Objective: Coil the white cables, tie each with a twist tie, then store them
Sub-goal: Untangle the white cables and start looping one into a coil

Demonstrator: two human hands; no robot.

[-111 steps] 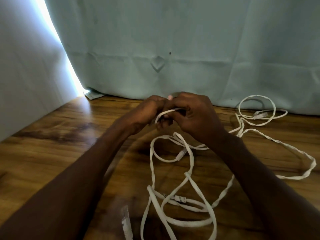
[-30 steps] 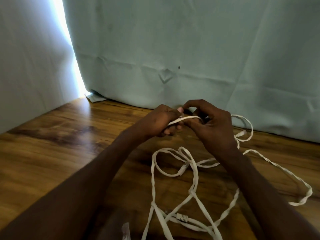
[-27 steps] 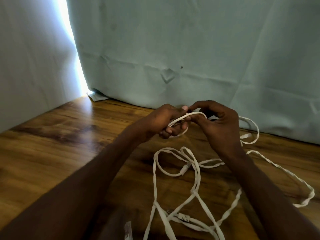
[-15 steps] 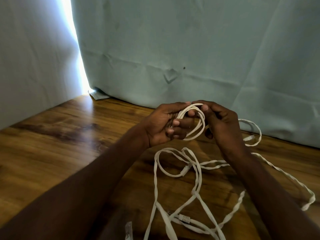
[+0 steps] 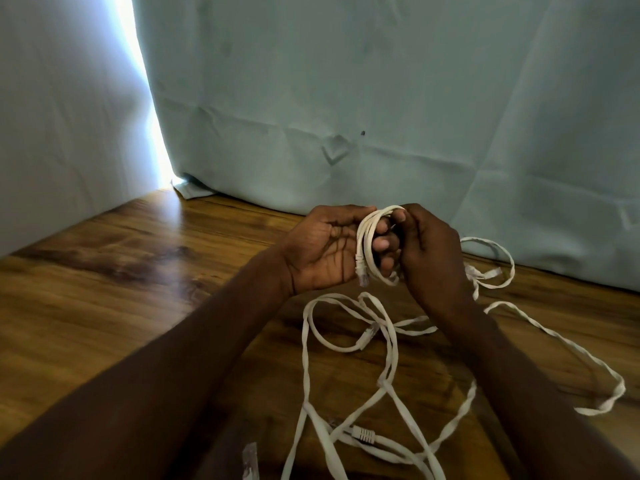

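Left hand (image 5: 325,251) palm up, fingers curled through a small coil (image 5: 369,244) of white cable, acting as the former for the loops. Plug end (image 5: 362,275) hanging from the coil's lower edge, just beside the palm; probably kept free so it doesn't get buried in the wraps. Right hand (image 5: 429,251) touching the left, thumb and fingers pinching the top of the coil, likely laying on the next turn and keeping the loops stacked. Both held up off the surface (image 5: 104,306), toward its far edge, presumably so slack can feed up freely.

Rest of the cable (image 5: 388,344) loose on the surface below and to the right of the hands: one open loop directly under the coil, a strand crossing it, a twisted run (image 5: 554,337) trailing off toward the right edge, another loop (image 5: 498,268) near the far edge behind the right wrist. Second plug (image 5: 370,332) inside the open loop. Grey ribbed connector (image 5: 363,435) in the tangle at the near edge; cannot tell if same cable or a second one. Small clear piece (image 5: 250,460) at the near edge, too blurred to identify; no tie recognisable.

Judgement: coiling early, only a few turns on, most length not yet wound. Twists and crossings in the slack could snag while feeding. Tying and storing not yet started.

Pale blue cloth (image 5: 381,98) hanging behind the surface.
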